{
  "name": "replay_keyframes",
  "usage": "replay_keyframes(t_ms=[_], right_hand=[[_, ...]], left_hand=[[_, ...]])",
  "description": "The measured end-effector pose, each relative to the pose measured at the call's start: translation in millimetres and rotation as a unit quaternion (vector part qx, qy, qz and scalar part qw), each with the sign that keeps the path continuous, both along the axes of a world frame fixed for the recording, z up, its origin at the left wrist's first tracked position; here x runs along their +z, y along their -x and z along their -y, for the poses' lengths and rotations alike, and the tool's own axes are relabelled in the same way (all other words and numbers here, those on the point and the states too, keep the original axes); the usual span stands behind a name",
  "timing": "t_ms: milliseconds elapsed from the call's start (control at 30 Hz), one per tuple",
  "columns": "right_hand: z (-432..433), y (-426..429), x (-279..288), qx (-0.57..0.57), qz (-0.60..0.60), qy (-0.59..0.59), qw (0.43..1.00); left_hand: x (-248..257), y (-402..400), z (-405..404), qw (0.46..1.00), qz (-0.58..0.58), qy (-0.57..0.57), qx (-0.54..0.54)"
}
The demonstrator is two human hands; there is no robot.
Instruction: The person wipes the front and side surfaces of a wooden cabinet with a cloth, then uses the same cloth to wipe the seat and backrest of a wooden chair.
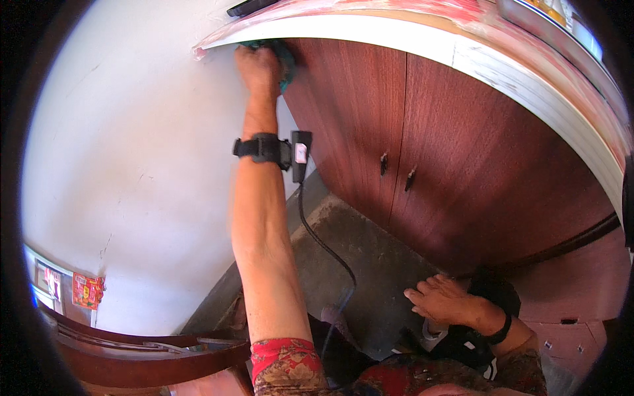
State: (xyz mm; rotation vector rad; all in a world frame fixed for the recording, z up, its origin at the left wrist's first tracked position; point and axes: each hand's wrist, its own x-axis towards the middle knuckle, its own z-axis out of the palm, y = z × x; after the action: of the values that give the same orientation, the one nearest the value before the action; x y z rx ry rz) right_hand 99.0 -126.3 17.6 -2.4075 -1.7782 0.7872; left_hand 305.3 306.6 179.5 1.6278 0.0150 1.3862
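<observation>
My left hand [258, 69] reaches far forward and is closed on a teal cloth [287, 67]. It is at the upper left corner of a dark red wood-grain cabinet [346, 114], just under the white edge [342, 27] of its top. Part of the cloth is hidden behind the hand and that edge. My right hand [441, 302] hangs low near my body, over the dark floor, with its fingers loosely spread and nothing visible in them. Both cabinet doors are closed; two small dark handles [384, 164] flank the seam.
A white wall [133, 163] meets the cabinet's left side. A black cable [327, 250] runs down from a device on my left wrist. A dark wooden furniture piece [148, 364] stands at lower left. A tray [554, 34] rests on the plastic-covered cabinet top.
</observation>
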Motion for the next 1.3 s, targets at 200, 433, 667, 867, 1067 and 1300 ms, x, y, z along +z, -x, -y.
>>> replay_keyframes(t_ms=[200,433,667,867,1067,1300], right_hand=[[-18.0,10.2,-9.8,0.034,0.039,0.018,0.999],[-27.4,17.2,-36.1,0.023,0.055,0.029,0.998],[5.2,5.0,-31.2,-0.038,0.064,0.0,0.997],[12.5,1.9,-32.2,-0.036,0.06,0.0,0.998],[9.2,5.7,-23.4,-0.032,0.062,-0.012,0.997],[17.4,9.7,-5.8,-0.03,0.071,-0.045,0.996]], left_hand=[[-30.6,54.3,159.4,0.969,-0.003,-0.211,0.133],[-36.4,197.1,315.5,0.871,-0.226,-0.245,-0.361],[-30.4,224.8,252.1,0.989,0.012,-0.07,-0.133],[7.6,191.2,261.6,0.942,0.167,-0.276,0.098],[7.6,165.1,269.6,0.926,0.178,-0.264,0.202],[9.0,137.5,207.3,0.953,0.114,-0.173,0.22]])
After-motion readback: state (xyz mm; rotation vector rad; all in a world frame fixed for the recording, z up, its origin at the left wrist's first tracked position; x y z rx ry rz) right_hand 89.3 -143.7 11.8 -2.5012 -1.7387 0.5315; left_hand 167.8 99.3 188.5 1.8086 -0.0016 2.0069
